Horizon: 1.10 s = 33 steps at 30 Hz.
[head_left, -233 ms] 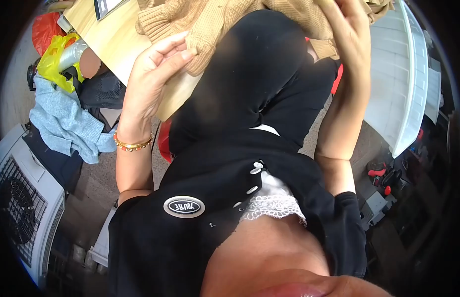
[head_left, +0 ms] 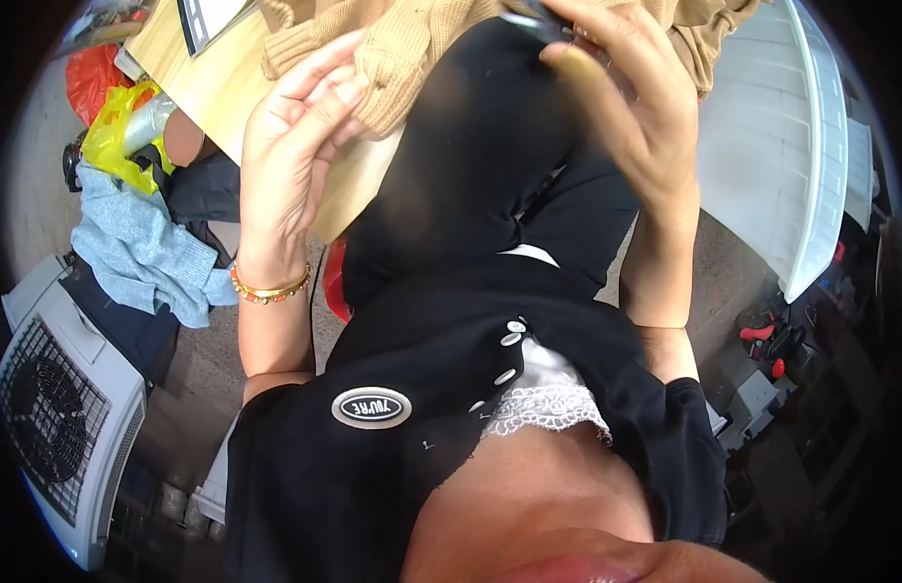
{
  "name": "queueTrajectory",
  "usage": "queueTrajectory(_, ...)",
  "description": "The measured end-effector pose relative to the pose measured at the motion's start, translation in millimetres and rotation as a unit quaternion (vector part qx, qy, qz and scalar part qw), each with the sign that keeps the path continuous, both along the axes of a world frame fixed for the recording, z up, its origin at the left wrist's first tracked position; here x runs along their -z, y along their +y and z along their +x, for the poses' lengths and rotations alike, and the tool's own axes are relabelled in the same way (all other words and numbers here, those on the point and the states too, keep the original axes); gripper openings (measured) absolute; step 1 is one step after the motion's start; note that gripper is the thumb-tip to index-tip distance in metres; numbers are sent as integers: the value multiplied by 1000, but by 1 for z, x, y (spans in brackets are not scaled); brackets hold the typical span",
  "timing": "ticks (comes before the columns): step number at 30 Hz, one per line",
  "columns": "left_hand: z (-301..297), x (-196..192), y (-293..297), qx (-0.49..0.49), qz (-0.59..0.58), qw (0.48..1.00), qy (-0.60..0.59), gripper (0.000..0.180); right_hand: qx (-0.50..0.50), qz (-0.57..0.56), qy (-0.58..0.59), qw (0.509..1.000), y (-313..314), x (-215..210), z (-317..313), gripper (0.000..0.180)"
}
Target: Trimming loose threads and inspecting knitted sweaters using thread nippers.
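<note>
A tan ribbed knit garment [head_left: 412, 53] lies over the table edge and against my raised knee. My left hand [head_left: 300, 146], with a bracelet at the wrist, is closed at the garment's edge, thumb and fingers pinching there; the exact bit between the fingertips is hard to make out. Above my thigh, my right hand [head_left: 630, 107] is closed around a small dark tool [head_left: 548, 21] with a shiny metal tip pointing left. Motion blur and my fingers hide most of that tool.
The garment rests on a light wood table [head_left: 198, 83]. Left of it are a yellow plastic bag [head_left: 111, 136], a red bag [head_left: 93, 83] and a light blue knit piece [head_left: 145, 248]. A white fan unit [head_left: 67, 408] stands at lower left, a large pale plastic bin [head_left: 771, 126] at right.
My right hand has left the garment's far side, moved left and nearer, and now shows the dark tool. My left hand has shifted slightly up and left at the garment's edge.
</note>
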<state>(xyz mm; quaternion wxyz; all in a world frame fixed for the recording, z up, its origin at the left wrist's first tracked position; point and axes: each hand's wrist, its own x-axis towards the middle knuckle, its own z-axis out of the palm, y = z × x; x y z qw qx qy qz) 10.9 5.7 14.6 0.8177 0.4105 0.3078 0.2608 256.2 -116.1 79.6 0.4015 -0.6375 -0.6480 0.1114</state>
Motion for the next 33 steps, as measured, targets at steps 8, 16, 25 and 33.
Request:
queueTrajectory(8, 51, -47, -7, -69, 91, 989, -96, 44, -11, 96, -67, 993, -25, -5, -4, 45)
queueTrajectory(16, 67, -47, -34, -63, 147, 984, -76, 43, 56, 128, -106, 985, -25, -4, -12, 48)
queueTrajectory(25, 70, -41, -36, -73, 220, 971, -59, 40, 94, 41, -82, 991, -33, -23, -15, 46)
queueTrajectory(33, 74, -41, -42, -89, 259, 961, -43, 38, 78, 69, -112, 988, -34, -7, -12, 44)
